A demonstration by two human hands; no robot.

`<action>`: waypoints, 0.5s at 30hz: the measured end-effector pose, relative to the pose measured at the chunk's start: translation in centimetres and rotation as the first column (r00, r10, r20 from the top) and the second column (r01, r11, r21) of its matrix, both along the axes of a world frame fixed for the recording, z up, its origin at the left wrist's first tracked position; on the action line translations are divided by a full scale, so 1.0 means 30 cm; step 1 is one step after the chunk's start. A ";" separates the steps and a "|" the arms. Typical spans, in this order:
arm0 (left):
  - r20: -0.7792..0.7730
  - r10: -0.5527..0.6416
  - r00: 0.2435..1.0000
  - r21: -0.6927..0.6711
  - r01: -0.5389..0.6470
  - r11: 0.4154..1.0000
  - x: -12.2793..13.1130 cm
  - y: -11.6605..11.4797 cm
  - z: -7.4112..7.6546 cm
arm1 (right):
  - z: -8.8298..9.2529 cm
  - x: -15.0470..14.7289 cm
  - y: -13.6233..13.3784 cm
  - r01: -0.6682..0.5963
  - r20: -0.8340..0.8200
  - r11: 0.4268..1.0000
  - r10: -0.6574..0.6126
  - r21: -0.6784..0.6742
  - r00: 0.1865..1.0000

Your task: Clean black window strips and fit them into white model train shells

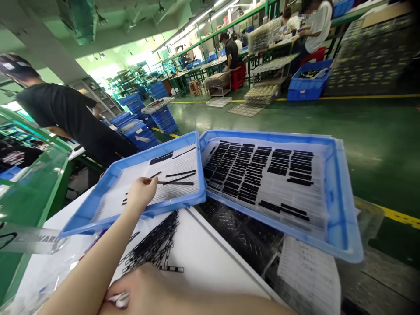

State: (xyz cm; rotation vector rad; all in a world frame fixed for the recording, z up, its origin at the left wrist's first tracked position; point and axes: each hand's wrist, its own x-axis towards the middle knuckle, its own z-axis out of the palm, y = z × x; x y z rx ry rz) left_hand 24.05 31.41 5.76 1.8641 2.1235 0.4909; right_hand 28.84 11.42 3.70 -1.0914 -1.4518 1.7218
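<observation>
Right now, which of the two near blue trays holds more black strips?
The right-hand tray, largely filled with columns of black strips; the left tray, under the left hand, has far fewer.

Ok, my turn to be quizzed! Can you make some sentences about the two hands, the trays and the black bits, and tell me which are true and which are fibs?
1. The left hand is over the left tray. True.

2. Both trays are red. False: both are blue.

3. A heap of black pieces lies on the white tabletop. True.

4. The right tray has fewer black strips than the left one. False: it has many more.

5. The right hand is inside the right tray. False: it is at the bottom of the picture, near the heap.
</observation>
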 end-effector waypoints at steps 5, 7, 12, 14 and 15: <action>-0.115 -0.015 0.993 -0.076 0.006 0.997 -0.002 0.001 -0.004 | 0.025 0.034 -0.002 0.010 0.017 1.000 -0.010 -0.004 1.000; -0.152 -0.057 0.987 -0.086 0.044 0.995 0.000 0.003 -0.004 | 0.028 0.037 -0.001 0.004 0.032 1.000 -0.004 -0.013 0.999; -0.268 -0.245 0.932 -0.109 0.224 0.969 0.061 0.055 0.056 | -0.003 -0.001 0.016 0.007 -0.105 0.984 -0.026 -0.178 0.994; -0.333 -0.328 0.884 -0.119 0.305 0.945 0.121 0.109 0.094 | -0.032 -0.041 0.043 0.009 -0.147 0.962 -0.051 -0.272 0.988; -0.365 -0.367 0.856 -0.125 0.345 0.930 0.157 0.143 0.111 | -0.046 -0.061 0.061 0.007 -0.168 0.961 -0.056 -0.277 0.984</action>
